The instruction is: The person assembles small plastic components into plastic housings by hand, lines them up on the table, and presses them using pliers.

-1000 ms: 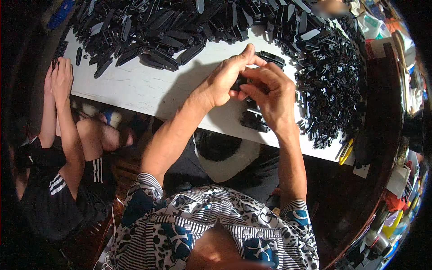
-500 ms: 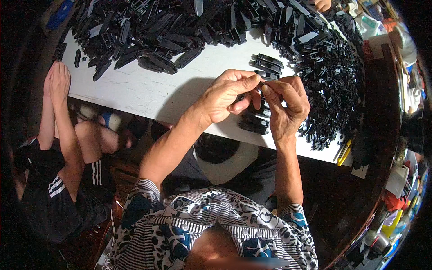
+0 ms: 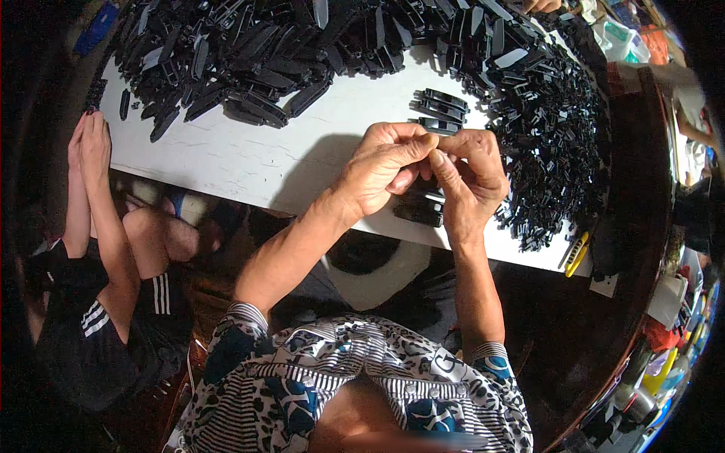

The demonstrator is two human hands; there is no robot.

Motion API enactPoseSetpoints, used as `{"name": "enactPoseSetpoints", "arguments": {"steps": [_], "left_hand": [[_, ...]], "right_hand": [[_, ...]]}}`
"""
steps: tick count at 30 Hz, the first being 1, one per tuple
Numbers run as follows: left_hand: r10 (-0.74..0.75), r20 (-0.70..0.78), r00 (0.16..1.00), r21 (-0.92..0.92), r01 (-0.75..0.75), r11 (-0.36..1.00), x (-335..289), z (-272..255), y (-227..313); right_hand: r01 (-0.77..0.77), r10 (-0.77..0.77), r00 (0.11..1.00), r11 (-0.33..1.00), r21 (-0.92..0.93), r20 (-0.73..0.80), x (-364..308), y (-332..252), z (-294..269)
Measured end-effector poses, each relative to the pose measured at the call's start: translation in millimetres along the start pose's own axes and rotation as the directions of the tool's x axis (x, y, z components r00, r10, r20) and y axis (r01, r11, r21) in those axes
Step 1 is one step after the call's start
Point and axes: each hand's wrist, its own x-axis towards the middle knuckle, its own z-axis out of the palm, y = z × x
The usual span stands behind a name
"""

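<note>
My left hand [image 3: 385, 167] and my right hand [image 3: 476, 180] meet above the near right part of the white table [image 3: 226, 162]. Both are closed, thumb and fingers pinched together and the fingertips touching. Whatever lies between them is too small and too covered to make out. Just beyond the fingertips, several glossy black curved plastic pieces [image 3: 444, 106] lie side by side in a stack. Nearer the table's front edge, more black plastic pieces [image 3: 420, 210] show below my hands, partly hidden by them.
Long black plastic pieces [image 3: 279, 60] are heaped along the far side. Small black parts [image 3: 547, 151] form a pile at right, beside a yellow-handled tool [image 3: 578, 255]. At left are another person's clasped hands [image 3: 92, 147]; another hand [image 3: 542, 5] shows at the top.
The view has shifted a little. My hands remain pinched together, and the small dark piece that showed between the fingertips is now covered. The right hand's fingers have turned slightly.
</note>
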Motion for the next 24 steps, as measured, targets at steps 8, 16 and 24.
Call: {"name": "enactPoseSetpoints", "arguments": {"steps": [8,16,24], "left_hand": [[0.077,0.057,0.995,0.334,-0.092,0.938,-8,-9,-1],[0.227,0.008,0.974,0.553,-0.194,0.810,-6,-5,-4],[0.346,0.161,0.924,0.946,-0.245,0.214,-17,6,14]], "right_hand": [[-0.452,0.418,0.892,0.844,0.289,0.174,-8,-6,-6],[-0.425,0.390,0.905,0.838,0.342,0.169,-2,-10,-8],[-0.302,0.326,0.894,0.945,-0.123,0.307,12,-16,-21]]}}
